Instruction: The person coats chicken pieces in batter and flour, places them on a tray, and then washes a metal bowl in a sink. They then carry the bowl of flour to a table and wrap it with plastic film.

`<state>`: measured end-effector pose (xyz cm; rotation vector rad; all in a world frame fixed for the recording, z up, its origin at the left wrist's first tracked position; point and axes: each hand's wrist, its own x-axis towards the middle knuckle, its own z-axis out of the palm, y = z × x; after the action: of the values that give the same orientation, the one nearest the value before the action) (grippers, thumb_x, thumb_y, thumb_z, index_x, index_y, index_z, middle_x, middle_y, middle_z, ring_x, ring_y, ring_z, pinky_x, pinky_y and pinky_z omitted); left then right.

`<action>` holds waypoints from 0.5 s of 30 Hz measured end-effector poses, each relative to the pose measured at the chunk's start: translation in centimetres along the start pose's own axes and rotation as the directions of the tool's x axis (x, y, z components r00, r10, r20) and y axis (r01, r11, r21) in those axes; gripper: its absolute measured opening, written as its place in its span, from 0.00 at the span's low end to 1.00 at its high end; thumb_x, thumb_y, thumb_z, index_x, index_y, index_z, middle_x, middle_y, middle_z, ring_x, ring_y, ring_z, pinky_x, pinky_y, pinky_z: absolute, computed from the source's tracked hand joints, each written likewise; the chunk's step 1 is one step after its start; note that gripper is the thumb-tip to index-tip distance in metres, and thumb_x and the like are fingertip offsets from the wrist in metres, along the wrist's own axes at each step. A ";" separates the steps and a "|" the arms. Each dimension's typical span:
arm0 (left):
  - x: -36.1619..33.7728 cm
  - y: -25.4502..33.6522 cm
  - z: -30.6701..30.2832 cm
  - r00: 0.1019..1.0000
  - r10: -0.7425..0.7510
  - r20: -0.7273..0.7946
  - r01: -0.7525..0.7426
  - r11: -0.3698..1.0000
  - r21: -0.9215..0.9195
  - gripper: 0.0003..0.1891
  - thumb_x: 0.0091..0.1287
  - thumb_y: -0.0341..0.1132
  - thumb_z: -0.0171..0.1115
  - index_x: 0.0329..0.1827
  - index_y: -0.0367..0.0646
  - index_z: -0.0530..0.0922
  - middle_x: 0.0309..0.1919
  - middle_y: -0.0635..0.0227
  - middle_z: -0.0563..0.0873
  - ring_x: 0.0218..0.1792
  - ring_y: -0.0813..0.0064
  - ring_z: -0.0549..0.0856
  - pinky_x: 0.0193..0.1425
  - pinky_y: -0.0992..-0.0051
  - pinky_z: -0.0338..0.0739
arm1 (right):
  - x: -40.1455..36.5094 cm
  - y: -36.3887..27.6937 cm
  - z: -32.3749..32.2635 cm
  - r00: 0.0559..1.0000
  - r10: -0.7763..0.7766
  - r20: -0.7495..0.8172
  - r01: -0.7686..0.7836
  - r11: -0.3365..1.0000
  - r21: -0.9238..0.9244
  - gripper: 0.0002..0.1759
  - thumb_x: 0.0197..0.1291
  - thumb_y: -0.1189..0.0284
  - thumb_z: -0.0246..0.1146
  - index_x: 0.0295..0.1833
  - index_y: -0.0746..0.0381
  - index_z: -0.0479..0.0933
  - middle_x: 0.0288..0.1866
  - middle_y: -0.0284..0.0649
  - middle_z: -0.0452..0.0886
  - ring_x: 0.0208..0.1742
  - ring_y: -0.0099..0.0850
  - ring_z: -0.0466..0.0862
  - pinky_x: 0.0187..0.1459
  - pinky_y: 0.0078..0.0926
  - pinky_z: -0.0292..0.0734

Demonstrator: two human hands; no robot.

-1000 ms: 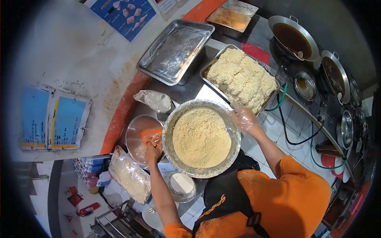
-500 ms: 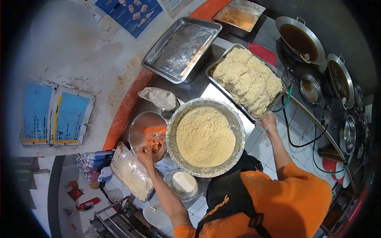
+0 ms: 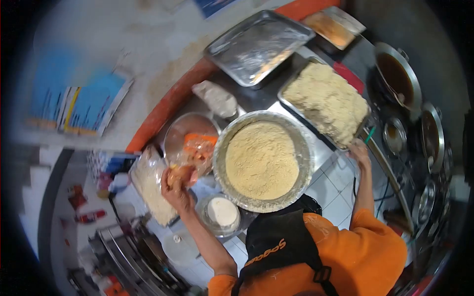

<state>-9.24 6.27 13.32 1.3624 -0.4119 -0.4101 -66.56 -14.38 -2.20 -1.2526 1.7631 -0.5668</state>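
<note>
My left hand [image 3: 176,197] is raised with fingers closed around an orange-brown piece of raw chicken [image 3: 181,175], blurred by motion. Beside it stands a clear bowl [image 3: 174,134] with an orange plastic bag [image 3: 198,142] and more raw pieces [image 3: 197,155]. My right hand [image 3: 359,151] is at the near corner of a metal tray [image 3: 366,120], its fingers closed at the rim and partly hidden. That tray is heaped with crumbly, pale coated pieces [image 3: 323,101]. Between my hands sits a large round basin [image 3: 307,153] of pale yellow breading flour [image 3: 261,160].
An upper metal tray [image 3: 256,44] lies at the back, with a plastic bag [image 3: 216,100] before it. Left are a plastic-wrapped flour bag [image 3: 150,185] and a tub of white powder [image 3: 221,211]. Pans of dark oil [image 3: 395,74] line the right counter.
My left hand has come out of the bowl and toward me, now with a raw piece in it. My right hand stays at the tray corner. The camera view has shifted.
</note>
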 end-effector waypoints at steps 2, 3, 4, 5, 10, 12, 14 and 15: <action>-1.6 1.0 0.5 0.996 -0.070 0.057 0.073 0.996 -0.047 0.25 0.59 0.22 0.65 0.62 0.33 0.73 0.52 0.56 0.83 0.50 0.64 0.86 0.57 0.67 0.84 | -0.2 -1.1 -1.5 0.976 -0.216 -0.040 0.173 0.871 -0.460 0.17 0.64 0.63 0.65 0.39 0.68 0.78 0.34 0.44 0.82 0.33 0.32 0.82 0.34 0.37 0.80; -2.4 1.2 0.5 0.995 -0.072 0.069 0.079 0.992 -0.100 0.27 0.59 0.23 0.68 0.63 0.34 0.73 0.52 0.57 0.83 0.50 0.65 0.86 0.57 0.69 0.83 | -0.2 -2.7 -1.5 0.951 -0.277 -0.137 0.096 0.687 -0.720 0.19 0.64 0.60 0.65 0.38 0.69 0.78 0.31 0.43 0.82 0.32 0.33 0.81 0.35 0.37 0.78; -3.2 1.3 0.4 0.993 -0.075 0.087 0.088 0.985 -0.152 0.28 0.59 0.25 0.70 0.64 0.35 0.72 0.51 0.58 0.83 0.51 0.66 0.86 0.57 0.70 0.83 | -0.6 -4.5 -1.8 0.969 -0.221 -0.111 0.105 0.774 -0.624 0.19 0.65 0.60 0.65 0.39 0.68 0.79 0.33 0.43 0.83 0.33 0.31 0.81 0.35 0.34 0.78; -3.8 1.4 0.2 0.991 -0.080 0.109 0.101 0.975 -0.197 0.27 0.59 0.25 0.70 0.62 0.35 0.73 0.51 0.59 0.83 0.50 0.66 0.86 0.57 0.70 0.83 | -0.7 -6.3 -1.9 0.985 -0.150 -0.082 0.086 0.849 -0.522 0.18 0.66 0.60 0.65 0.41 0.68 0.80 0.34 0.43 0.84 0.33 0.29 0.81 0.36 0.31 0.77; -7.5 2.5 1.6 0.977 -0.111 0.179 0.171 0.915 -0.365 0.22 0.58 0.25 0.71 0.56 0.36 0.76 0.50 0.59 0.84 0.50 0.68 0.86 0.58 0.70 0.82 | -13.0 -25.8 10.8 0.784 -0.426 0.451 0.302 0.897 0.323 0.24 0.66 0.66 0.67 0.66 0.60 0.75 0.56 0.42 0.81 0.55 0.30 0.81 0.55 0.28 0.78; -8.8 2.5 2.2 0.974 -0.132 0.185 0.199 0.889 -0.412 0.20 0.58 0.25 0.71 0.54 0.37 0.76 0.49 0.59 0.85 0.50 0.68 0.86 0.58 0.69 0.82 | -15.6 -26.4 17.1 0.450 -0.450 0.771 0.042 0.873 0.486 0.29 0.65 0.71 0.68 0.70 0.62 0.69 0.58 0.41 0.79 0.58 0.32 0.79 0.59 0.32 0.77; -9.8 2.2 2.0 0.976 -0.154 0.154 0.208 0.874 -0.439 0.18 0.59 0.25 0.70 0.52 0.38 0.77 0.50 0.59 0.85 0.50 0.69 0.86 0.59 0.71 0.81 | -19.5 -27.5 21.6 0.161 -0.511 0.844 -0.067 0.848 0.526 0.26 0.66 0.72 0.67 0.67 0.65 0.72 0.54 0.38 0.80 0.54 0.26 0.80 0.56 0.28 0.78; -10.4 1.9 1.5 0.980 -0.144 0.138 0.193 0.862 -0.470 0.17 0.59 0.23 0.71 0.51 0.38 0.78 0.48 0.62 0.85 0.49 0.71 0.85 0.58 0.72 0.81 | -19.8 -27.4 22.5 0.134 -0.507 0.852 -0.064 0.853 0.518 0.26 0.66 0.72 0.67 0.67 0.65 0.72 0.54 0.38 0.80 0.54 0.26 0.80 0.56 0.28 0.78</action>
<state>-18.86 10.63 14.98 0.8926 -0.2457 -0.6796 -31.11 -4.30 14.90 -1.0966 0.2144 -0.1415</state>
